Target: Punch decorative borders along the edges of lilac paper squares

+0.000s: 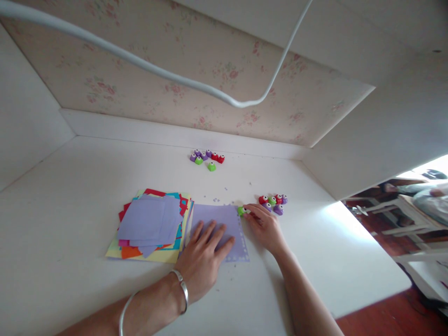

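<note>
A purple sheet of paper (213, 213) lies on the white table, with small punched holes along its right side and lower right edge. My left hand (205, 254) rests flat on the sheet, fingers spread. At the sheet's upper right corner, my right hand (263, 227) grips a green craft punch (241, 211) between thumb and fingers. Just beyond that hand sits a cluster of red, green and purple craft punches (278, 199). Left of the sheet is a messy stack of coloured paper (150, 219), purple pieces on top.
More small punches (212, 166) stand near the back wall. Tiny paper bits (216, 200) are scattered above the sheet. A white cable (157, 70) hangs across the upper view. The table's right edge (374, 242) drops to a red floor.
</note>
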Tool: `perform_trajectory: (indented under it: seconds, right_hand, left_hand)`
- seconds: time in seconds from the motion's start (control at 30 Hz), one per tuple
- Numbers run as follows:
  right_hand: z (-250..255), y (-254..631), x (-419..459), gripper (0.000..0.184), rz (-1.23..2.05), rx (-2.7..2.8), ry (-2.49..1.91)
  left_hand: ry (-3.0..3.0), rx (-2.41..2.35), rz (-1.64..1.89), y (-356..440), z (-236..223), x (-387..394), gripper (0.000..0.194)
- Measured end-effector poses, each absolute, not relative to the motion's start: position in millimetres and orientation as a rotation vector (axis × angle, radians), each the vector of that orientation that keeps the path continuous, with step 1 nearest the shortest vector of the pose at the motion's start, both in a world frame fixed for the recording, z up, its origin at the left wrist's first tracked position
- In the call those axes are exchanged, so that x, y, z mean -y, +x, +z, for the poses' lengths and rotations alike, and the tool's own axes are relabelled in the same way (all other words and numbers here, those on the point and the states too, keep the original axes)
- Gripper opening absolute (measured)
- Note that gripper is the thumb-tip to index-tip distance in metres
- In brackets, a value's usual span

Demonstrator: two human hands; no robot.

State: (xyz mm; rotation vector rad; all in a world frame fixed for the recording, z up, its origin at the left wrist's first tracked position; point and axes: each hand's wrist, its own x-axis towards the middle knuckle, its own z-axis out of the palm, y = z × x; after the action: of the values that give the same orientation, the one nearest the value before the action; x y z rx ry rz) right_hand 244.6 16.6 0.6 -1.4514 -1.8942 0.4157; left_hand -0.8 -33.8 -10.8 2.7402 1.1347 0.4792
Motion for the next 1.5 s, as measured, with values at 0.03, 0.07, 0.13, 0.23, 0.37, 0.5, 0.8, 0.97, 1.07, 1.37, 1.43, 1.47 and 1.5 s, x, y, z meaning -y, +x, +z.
perform_trajectory:
  seconds: [0.03, 0.07, 0.13, 0.23, 0.37, 0.5, 0.8, 0.97, 1.07, 1.37, 1.43, 1.47, 1.5]
  right_hand:
    - [1.2, 244.2, -16.4, 0.023, 0.415, 1.900, -1.448]
    - [1.8, 243.6, -16.2, 0.023, 0.413, 1.910, -1.443]
    - [2.6, 242.4, -15.9, 0.022, 0.405, 1.930, -1.430]
    - [2.6, 240.6, -16.3, 0.022, 0.394, 1.945, -1.420]
    - [2.0, 239.5, -17.7, 0.022, 0.386, 1.946, -1.414]
    - [2.7, 240.2, -18.3, 0.023, 0.383, 1.944, -1.381]
    - [1.4, 240.7, -19.6, 0.024, 0.408, 1.919, -1.398]
    - [2.7, 241.0, -19.9, 0.024, 0.378, 1.834, -1.443]
    - [5.4, 240.4, -19.4, 0.024, 0.393, 1.756, -1.478]
    - [12.3, 239.7, -20.2, 0.026, 0.518, 1.712, -1.596]
    - [12.1, 239.4, -20.5, 0.027, 0.536, 1.714, -1.604]
    - [12.0, 238.9, -20.6, 0.027, 0.541, 1.718, -1.605]
    - [12.0, 238.3, -20.7, 0.027, 0.545, 1.725, -1.606]
  left_hand:
    - [2.740, -1.132, 0.476, -0.9, -10.6, 33.9, 0.053]
    - [2.740, -1.132, 0.474, -0.9, -10.3, 33.9, 0.052]
    - [2.741, -1.127, 0.475, -1.0, -9.9, 33.8, 0.052]
    - [2.752, -1.112, 0.480, -1.0, -9.1, 33.5, 0.051]
    - [2.760, -1.103, 0.479, -0.7, -8.4, 33.2, 0.051]
    - [2.747, -1.118, 0.465, 0.3, -8.8, 33.4, 0.050]
    - [2.741, -1.108, 0.460, 0.1, -9.1, 33.5, 0.050]
    - [2.740, -1.113, 0.453, 0.2, -8.9, 33.9, 0.051]
    - [2.740, -1.108, 0.449, 0.2, -9.1, 33.5, 0.051]
    - [2.749, -1.099, 0.426, -0.7, -9.2, 33.7, 0.055]
    - [2.747, -1.099, 0.421, -0.7, -8.6, 33.7, 0.055]
    - [2.746, -1.099, 0.419, -0.6, -8.4, 33.7, 0.055]
    - [2.747, -1.099, 0.419, -0.5, -8.2, 33.6, 0.055]
